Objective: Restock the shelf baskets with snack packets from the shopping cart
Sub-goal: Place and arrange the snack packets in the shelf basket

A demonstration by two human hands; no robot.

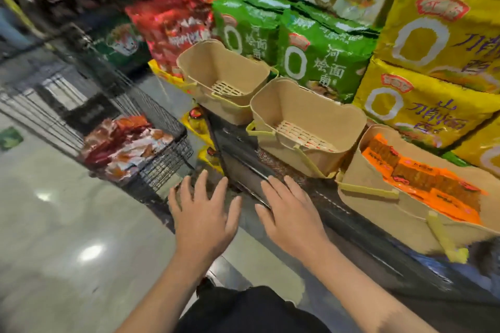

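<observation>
Three beige baskets stand in a row on the dark shelf ledge. The far basket [230,67] and the middle basket [303,111] hold nothing. The near basket [405,213] is filled with orange snack packets [422,178]. A black wire shopping cart [165,159] stands on the left, with red and white snack packets [124,143] piled inside. My left hand [203,213] and my right hand [292,211] hover side by side, fingers spread and straight, holding nothing, between the cart and the shelf edge.
Large noodle multipacks are stacked behind the baskets: red [178,21], green [319,57] and yellow [438,62]. Yellow packets [200,127] hang below the shelf end. Glossy grey floor [67,224] spreads to the left.
</observation>
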